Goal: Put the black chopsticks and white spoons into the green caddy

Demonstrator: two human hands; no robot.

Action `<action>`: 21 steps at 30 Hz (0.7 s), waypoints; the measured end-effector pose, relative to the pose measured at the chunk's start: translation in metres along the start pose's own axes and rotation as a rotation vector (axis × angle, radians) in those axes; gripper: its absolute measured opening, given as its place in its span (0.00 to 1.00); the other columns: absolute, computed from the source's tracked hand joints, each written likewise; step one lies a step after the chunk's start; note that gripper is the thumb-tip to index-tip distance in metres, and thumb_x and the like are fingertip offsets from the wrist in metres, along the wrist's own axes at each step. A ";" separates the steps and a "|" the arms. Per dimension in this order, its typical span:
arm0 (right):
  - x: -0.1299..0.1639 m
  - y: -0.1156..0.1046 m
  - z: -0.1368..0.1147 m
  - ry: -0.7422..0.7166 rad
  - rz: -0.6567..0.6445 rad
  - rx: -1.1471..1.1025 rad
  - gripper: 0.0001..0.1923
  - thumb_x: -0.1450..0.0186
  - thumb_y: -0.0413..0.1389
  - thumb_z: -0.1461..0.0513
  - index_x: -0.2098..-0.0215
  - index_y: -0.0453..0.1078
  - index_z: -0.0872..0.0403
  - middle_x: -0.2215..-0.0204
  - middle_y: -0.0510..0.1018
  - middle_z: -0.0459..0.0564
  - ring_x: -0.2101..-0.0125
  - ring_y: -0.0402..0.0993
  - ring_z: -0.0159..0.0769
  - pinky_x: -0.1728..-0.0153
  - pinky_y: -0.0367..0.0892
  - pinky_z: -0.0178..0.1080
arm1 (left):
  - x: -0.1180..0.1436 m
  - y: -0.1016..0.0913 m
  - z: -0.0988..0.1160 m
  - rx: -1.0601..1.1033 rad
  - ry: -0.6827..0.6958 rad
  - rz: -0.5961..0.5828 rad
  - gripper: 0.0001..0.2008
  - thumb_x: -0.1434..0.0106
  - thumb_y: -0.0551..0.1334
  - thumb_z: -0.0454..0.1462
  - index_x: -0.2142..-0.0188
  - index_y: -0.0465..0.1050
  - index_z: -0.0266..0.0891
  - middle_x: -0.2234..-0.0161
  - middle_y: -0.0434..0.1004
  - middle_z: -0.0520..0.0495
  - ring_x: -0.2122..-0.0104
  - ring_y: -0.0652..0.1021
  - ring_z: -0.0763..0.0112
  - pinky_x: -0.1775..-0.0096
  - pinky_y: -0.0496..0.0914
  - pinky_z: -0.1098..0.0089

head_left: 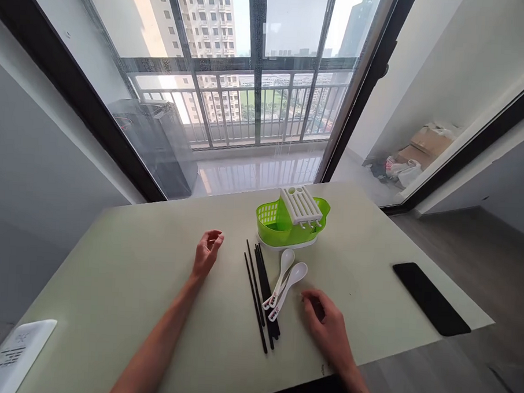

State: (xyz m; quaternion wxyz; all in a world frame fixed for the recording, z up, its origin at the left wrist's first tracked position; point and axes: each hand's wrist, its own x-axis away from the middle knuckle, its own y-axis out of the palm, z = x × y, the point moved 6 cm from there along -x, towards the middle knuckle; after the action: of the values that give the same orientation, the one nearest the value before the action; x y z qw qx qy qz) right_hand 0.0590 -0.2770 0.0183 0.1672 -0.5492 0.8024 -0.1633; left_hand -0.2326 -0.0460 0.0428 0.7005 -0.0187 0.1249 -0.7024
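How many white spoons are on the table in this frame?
2. Both white spoons lie side by side on the table, just in front of the green holder: one partly over the black chopsticks, the other right beside it, nearest the right hand. None seems hidden.

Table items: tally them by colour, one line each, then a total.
White: 3, two spoons and a device at the left corner
Black: 2, the chopstick bundle and a phone
Green: 1, the cutlery holder
Total: 6
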 end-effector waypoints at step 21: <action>-0.045 0.157 -0.110 -0.111 -0.597 0.927 0.10 0.32 0.54 0.70 0.53 0.68 0.64 0.69 0.83 0.67 0.66 0.85 0.50 0.69 0.71 0.39 | 0.009 -0.019 -0.012 0.794 -0.263 0.062 0.26 0.43 0.64 0.37 0.81 0.42 0.42 0.81 0.38 0.60 0.84 0.48 0.80 0.81 0.47 0.71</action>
State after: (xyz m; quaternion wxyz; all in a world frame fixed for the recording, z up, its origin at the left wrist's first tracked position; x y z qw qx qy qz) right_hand -0.1046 -0.1720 0.0502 0.3799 -0.6294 0.4463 -0.5103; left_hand -0.2535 -0.0533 0.0338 0.6840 0.1669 -0.2454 -0.6664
